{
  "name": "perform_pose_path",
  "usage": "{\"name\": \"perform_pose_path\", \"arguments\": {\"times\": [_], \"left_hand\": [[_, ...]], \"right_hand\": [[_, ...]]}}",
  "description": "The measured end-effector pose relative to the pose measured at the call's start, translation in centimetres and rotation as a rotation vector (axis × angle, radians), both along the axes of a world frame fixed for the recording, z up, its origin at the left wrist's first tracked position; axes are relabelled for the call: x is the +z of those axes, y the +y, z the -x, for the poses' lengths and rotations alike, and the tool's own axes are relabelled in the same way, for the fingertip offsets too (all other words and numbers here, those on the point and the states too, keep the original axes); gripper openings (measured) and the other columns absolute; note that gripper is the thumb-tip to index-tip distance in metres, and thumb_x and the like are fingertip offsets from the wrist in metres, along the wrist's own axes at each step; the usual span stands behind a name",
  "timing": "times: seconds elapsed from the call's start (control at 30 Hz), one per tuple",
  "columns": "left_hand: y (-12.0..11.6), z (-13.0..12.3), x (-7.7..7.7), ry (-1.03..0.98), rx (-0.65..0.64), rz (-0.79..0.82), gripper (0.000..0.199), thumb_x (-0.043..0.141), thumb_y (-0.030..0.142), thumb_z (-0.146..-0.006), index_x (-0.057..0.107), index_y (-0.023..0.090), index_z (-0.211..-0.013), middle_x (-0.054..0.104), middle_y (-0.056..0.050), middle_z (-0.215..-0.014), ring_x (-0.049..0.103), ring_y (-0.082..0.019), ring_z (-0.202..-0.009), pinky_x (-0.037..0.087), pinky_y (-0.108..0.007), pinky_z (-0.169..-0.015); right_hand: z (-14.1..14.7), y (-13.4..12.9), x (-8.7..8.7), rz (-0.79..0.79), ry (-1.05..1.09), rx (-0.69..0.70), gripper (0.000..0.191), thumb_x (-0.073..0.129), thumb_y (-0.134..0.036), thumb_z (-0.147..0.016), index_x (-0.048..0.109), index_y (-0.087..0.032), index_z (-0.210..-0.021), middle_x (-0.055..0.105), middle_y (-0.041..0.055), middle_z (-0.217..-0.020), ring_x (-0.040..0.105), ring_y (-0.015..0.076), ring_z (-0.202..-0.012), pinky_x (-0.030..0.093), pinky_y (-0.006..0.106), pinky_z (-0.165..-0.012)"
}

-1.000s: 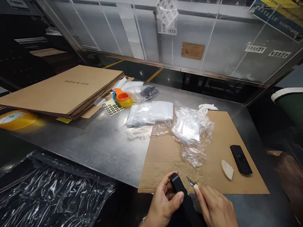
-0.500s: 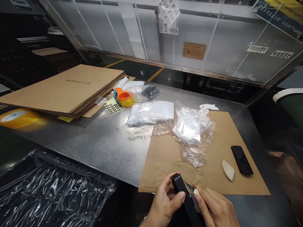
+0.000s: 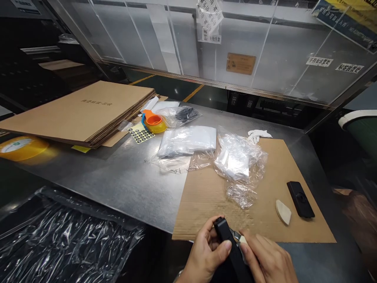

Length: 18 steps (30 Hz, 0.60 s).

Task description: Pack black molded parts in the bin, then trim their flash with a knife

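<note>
My left hand (image 3: 206, 251) is closed round a black plastic housing (image 3: 231, 249), its thumb pressed along the near face. The housing is long and narrow, tilted, with its lower end running out of the picture. In my right hand (image 3: 268, 255) is a small knife (image 3: 236, 235) with a short metal blade and a pale part by the fingertips. Its blade lies against the right edge of the housing; the handle is mostly hidden in the fingers. Beyond the hands, on the cardboard sheet (image 3: 203, 208), rest a flat black part (image 3: 301, 199) and a beige wedge-shaped piece (image 3: 283, 212).
Clear plastic bags (image 3: 241, 157) and a bagged white stack (image 3: 188, 139) lie mid-table. An orange tape dispenser (image 3: 153, 120), a sticker sheet (image 3: 141, 133) and stacked cardboard (image 3: 79, 108) are leftward. A white glove (image 3: 259, 135) sits behind. Black plastic sheeting (image 3: 67, 239) fills the lower left.
The knife blade has shifted slightly and now sits closer against the edge of the housing. My left hand keeps its grip; the things on the table stay put.
</note>
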<state>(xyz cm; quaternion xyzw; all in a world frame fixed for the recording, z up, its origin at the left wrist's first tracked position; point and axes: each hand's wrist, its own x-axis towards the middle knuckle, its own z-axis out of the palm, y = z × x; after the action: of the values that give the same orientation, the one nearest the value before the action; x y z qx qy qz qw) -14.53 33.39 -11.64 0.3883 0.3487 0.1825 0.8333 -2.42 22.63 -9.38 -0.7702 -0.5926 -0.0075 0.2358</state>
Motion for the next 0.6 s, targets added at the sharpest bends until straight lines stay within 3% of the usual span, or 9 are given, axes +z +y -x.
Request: {"name": "perform_pose_path", "arguments": {"times": [0.27,0.43,0.6], "left_hand": [[-0.1,-0.2,0.2,-0.05,-0.018,-0.033,0.06,0.076,0.044,-0.058,0.054,0.015,-0.106,0.066,-0.012,-0.096,0.061,-0.021,-0.081,0.046,-0.029,-0.073],[-0.1,-0.2,-0.4,-0.021,-0.02,0.007,0.06,0.077,0.044,-0.058,0.055,0.015,-0.106,0.066,-0.01,-0.086,0.061,-0.023,-0.083,0.047,-0.03,-0.073],[0.0,-1.0,-2.2,-0.056,0.005,0.08,0.068,0.075,0.043,-0.063,0.044,0.015,-0.117,0.066,-0.008,-0.083,0.062,-0.018,-0.069,0.047,-0.023,-0.054]], "right_hand": [[-0.9,-0.5,-2.8,0.181,0.1,-0.111,0.032,0.03,-0.035,-0.095,0.06,-0.025,-0.087,0.066,-0.0009,-0.069,0.065,0.0142,-0.06,0.041,0.019,-0.046],[-1.4,-0.4,-3.6,0.202,0.212,-0.119,0.032,0.03,-0.036,-0.095,0.061,-0.026,-0.093,0.069,-0.0004,-0.08,0.067,0.0143,-0.07,0.046,0.018,-0.055],[-2.8,-0.5,-5.3,0.241,0.056,-0.193,0.033,0.03,-0.037,-0.095,0.061,-0.026,-0.099,0.068,0.0004,-0.081,0.066,0.0153,-0.074,0.045,0.02,-0.055]]}}
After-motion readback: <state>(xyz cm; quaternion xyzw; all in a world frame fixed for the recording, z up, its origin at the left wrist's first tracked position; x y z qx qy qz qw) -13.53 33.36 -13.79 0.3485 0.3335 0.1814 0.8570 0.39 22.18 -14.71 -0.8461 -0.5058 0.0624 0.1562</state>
